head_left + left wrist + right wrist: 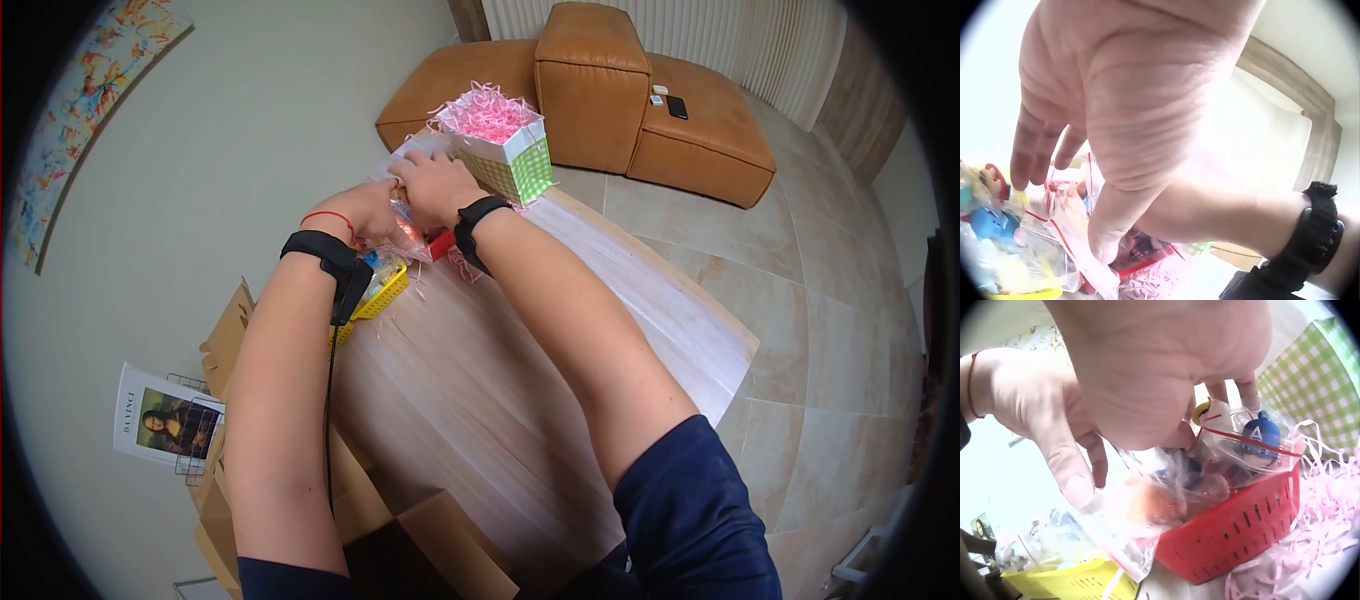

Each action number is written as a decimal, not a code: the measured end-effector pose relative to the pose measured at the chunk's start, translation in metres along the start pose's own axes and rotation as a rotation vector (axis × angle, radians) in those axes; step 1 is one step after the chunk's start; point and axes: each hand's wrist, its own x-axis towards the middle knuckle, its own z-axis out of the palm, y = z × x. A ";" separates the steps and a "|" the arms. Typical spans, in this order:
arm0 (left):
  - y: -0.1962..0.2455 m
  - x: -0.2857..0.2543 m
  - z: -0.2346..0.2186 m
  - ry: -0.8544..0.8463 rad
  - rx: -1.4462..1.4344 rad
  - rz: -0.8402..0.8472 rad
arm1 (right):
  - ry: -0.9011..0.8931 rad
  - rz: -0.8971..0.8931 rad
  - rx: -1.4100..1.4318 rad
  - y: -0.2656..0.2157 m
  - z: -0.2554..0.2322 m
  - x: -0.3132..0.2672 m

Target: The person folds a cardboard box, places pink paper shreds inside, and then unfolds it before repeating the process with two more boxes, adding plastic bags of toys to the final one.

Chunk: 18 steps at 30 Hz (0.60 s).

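My left hand (365, 212) is over the near side of a red plastic basket (1229, 528), thumb and fingers spread apart and pointing down. Its thumb is right at a clear bag (1125, 540) that hangs over the basket's rim. Reaching in from the other side, my right hand (438, 190) has its thumb and fingers around the top of a clear zip bag (1266, 440) with a red seal line. A round blue trinket (1261, 436) shows inside that bag. More bagged trinkets, one of them orange (1155, 501), fill the basket; the right fingertips are partly hidden.
Beside the red basket stands a yellow basket (385, 293) of bagged items. Behind it, a green-checked box (528, 170) overflows with pink shredded paper (490, 112); strands lie on the wooden table (480, 390). An open cardboard box (450, 535) is at the near edge.
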 end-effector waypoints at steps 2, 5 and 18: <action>0.003 -0.008 0.001 -0.029 -0.027 -0.002 | -0.042 0.011 0.032 -0.003 0.000 0.003; 0.000 -0.012 0.006 0.061 0.030 0.138 | -0.114 0.066 0.057 0.002 0.000 0.009; -0.003 0.048 0.039 0.408 0.170 0.145 | -0.055 0.060 -0.042 0.020 0.012 0.001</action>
